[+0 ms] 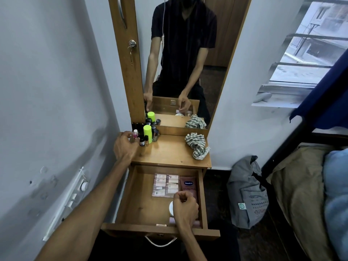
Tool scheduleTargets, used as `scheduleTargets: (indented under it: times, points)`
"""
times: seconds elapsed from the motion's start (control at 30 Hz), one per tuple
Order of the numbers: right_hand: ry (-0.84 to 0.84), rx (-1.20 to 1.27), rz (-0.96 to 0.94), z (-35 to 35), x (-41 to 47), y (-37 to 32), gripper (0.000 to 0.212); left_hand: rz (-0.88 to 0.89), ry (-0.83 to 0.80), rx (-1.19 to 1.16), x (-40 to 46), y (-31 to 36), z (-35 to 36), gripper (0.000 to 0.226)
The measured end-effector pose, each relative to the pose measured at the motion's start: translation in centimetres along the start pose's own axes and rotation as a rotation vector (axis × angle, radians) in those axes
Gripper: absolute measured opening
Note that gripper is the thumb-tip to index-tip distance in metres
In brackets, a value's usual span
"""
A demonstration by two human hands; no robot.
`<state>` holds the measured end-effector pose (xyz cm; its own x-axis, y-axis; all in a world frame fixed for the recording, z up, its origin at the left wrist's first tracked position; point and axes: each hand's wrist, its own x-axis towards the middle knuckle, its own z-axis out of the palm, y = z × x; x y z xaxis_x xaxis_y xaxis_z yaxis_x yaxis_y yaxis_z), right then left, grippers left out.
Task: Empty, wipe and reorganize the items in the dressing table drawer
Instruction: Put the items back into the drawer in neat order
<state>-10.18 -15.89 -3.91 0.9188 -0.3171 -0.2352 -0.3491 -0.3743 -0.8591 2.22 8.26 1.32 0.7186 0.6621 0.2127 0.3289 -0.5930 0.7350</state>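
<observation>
My right hand [185, 206] hovers clenched in the open wooden drawer [143, 208]; my left hand [125, 145] pinches a small pink-capped bottle [135, 134] on the tabletop beyond.

Both forearms bare, no watch, rings or gloves on left hand [125, 146] or right hand [185, 208]. Mirror [216, 53] reflection: dark short-sleeved v-neck shirt, dark trousers, thin white cable down the chest.
</observation>
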Motion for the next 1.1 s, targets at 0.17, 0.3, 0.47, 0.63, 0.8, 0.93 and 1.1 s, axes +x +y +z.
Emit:
scheduleTargets:
  times: [0.17,0.3,0.47,0.63,0.8,0.93,1.1]
  points:
    - [-0.027,-0.002,-0.004,0.0,0.0,-0.1,0.021,-0.015,0.032,0.023,0.4,0.3,0.1,0.029]
    - [-0.028,-0.003,0.001,-0.1,-0.1,-0.2,0.02,-0.02,0.004,0.009,1.2,-0.3,0.1,0.031]
    - [-0.031,-0.018,0.002,-0.3,-0.1,-0.5,0.019,0.002,-0.035,-0.005,1.2,-0.7,-0.4,0.023]
    - [-0.039,-0.029,-0.007,-0.4,-0.1,-0.4,0.015,0.031,-0.044,-0.016,1.2,-0.7,-0.3,0.024]
    - [-0.045,-0.015,-0.019,-0.4,0.1,-0.4,0.011,0.046,0.042,-0.112,0.2,-0.4,-0.4,0.022]
    - [-0.037,-0.018,-0.024,-0.3,0.3,-0.4,0.009,0.056,0.069,-0.304,-3.7,-0.9,-0.9,0.007]
    - [0.027,0.009,0.033,-0.2,0.3,0.1,0.019,0.146,-0.151,-0.394,-11.8,-2.6,-0.9,0.016]
